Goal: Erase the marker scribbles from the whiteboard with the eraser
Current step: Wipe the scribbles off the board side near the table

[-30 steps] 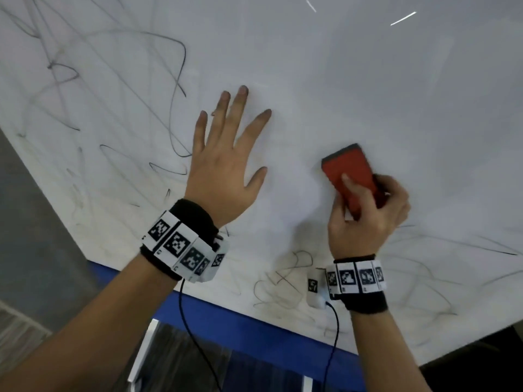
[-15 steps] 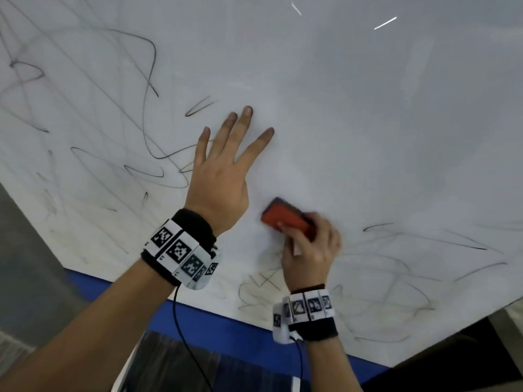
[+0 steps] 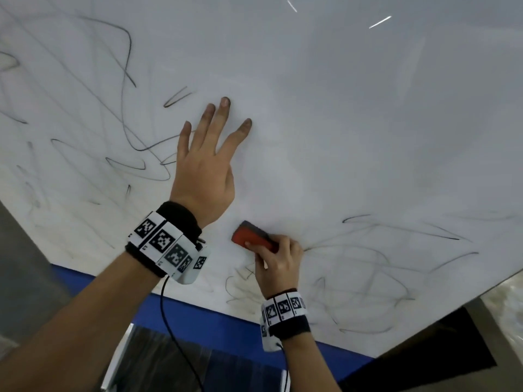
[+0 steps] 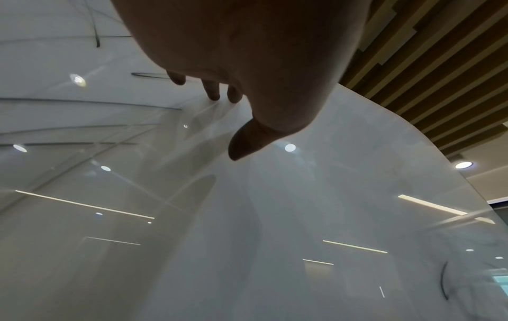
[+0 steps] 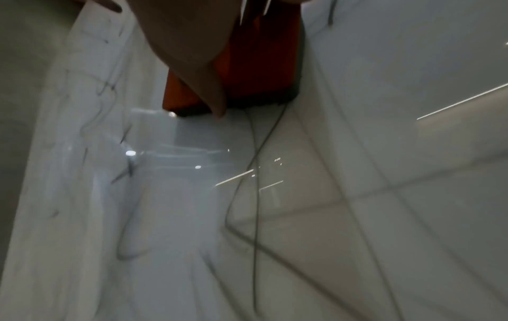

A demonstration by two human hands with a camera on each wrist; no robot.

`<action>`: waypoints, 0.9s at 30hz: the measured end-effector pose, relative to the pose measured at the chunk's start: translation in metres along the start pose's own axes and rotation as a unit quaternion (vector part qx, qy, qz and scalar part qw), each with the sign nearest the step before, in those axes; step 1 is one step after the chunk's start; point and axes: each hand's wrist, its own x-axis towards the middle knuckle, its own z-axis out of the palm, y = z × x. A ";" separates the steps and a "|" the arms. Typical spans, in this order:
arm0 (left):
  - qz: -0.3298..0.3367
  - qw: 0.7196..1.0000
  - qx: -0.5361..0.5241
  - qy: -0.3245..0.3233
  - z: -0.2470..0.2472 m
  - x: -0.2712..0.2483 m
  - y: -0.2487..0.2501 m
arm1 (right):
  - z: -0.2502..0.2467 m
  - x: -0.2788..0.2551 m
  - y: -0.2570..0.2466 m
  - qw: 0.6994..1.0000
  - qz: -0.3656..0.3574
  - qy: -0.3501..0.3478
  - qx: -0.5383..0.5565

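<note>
A large whiteboard (image 3: 353, 114) fills the head view, with black marker scribbles (image 3: 124, 154) on its left side and more scribbles (image 3: 376, 267) along its lower right. My right hand (image 3: 278, 263) grips a red eraser (image 3: 253, 236) with a dark felt face, pressed on the board just below my left wrist. The right wrist view shows the eraser (image 5: 258, 58) flat against the board (image 5: 384, 152). My left hand (image 3: 206, 162) lies flat on the board, fingers spread; its fingertips (image 4: 214, 95) touch the board (image 4: 247, 217).
The board's blue lower frame (image 3: 203, 321) runs along the bottom, with dark floor below. The board's right corner (image 3: 509, 274) ends near a dark gap. A wooden slat ceiling (image 4: 439, 65) shows above the board's edge.
My right hand has swept the eraser from the board's middle right down and left, to just under my left wrist. The left hand stays pressed flat on the board.
</note>
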 end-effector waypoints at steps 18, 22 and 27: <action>-0.040 0.996 -0.007 -0.075 -0.007 -0.002 0.025 | -0.049 0.005 0.034 0.995 0.036 0.078 0.041; 0.021 0.997 0.015 -0.077 -0.010 -0.004 0.046 | -0.080 0.027 0.047 0.990 0.039 0.130 0.026; 0.139 0.986 0.013 -0.086 -0.007 0.003 0.087 | -0.153 0.075 0.081 0.926 0.143 0.344 0.055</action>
